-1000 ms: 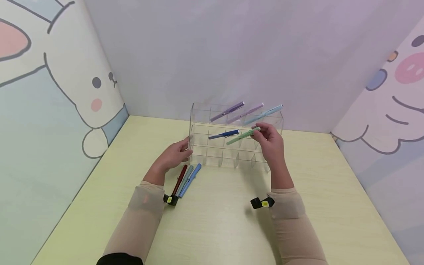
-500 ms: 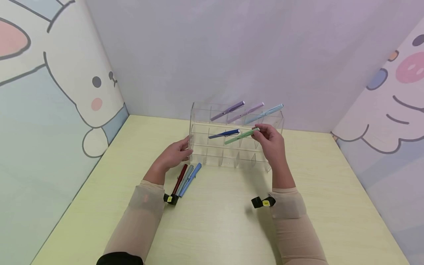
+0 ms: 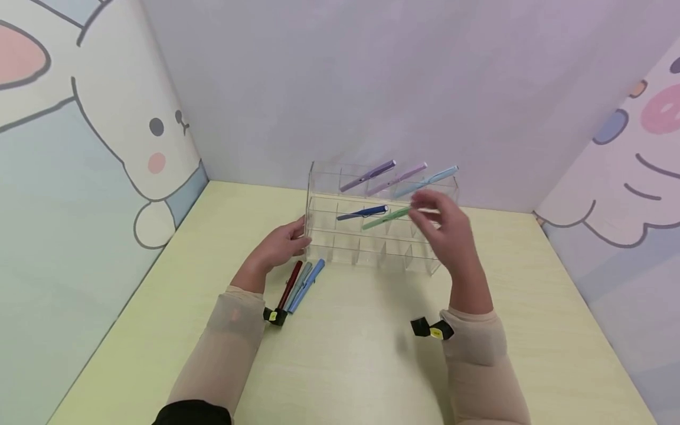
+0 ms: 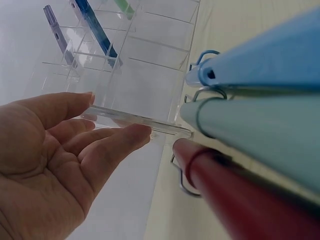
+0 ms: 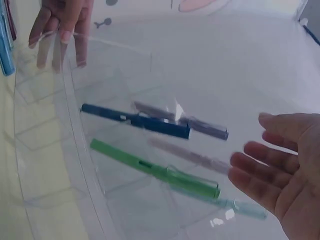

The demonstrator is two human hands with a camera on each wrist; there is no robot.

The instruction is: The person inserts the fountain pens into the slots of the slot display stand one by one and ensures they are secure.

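Note:
A clear acrylic pen rack [image 3: 345, 255] with tiers of compartments stands at the back of the table. My left hand [image 3: 278, 245] holds its left side panel, thumb on one face and fingers on the other, as the left wrist view shows. A green pen [image 3: 385, 219] lies tilted in the middle tier, right of a dark blue pen [image 3: 363, 212]. My right hand [image 3: 445, 230] is just right of the green pen, fingers parted; the right wrist view [image 5: 280, 165] shows a gap between them. The top tier bears a purple pen [image 3: 368, 175], a lilac pen [image 3: 396, 179] and a light blue pen [image 3: 427, 180].
On the table [image 3: 340, 366], near my left wrist, lie a dark red pen [image 3: 290, 284], a grey-green pen [image 4: 250, 117] and a blue pen [image 3: 307, 287] side by side. Behind the rack rises a pale wall [image 3: 340, 82]; cartoon-printed walls flank the table.
My right hand has let go of the green pen and drawn back a little to the right, its fingers spreading. The green pen stays in the middle tier. My left hand keeps its hold.

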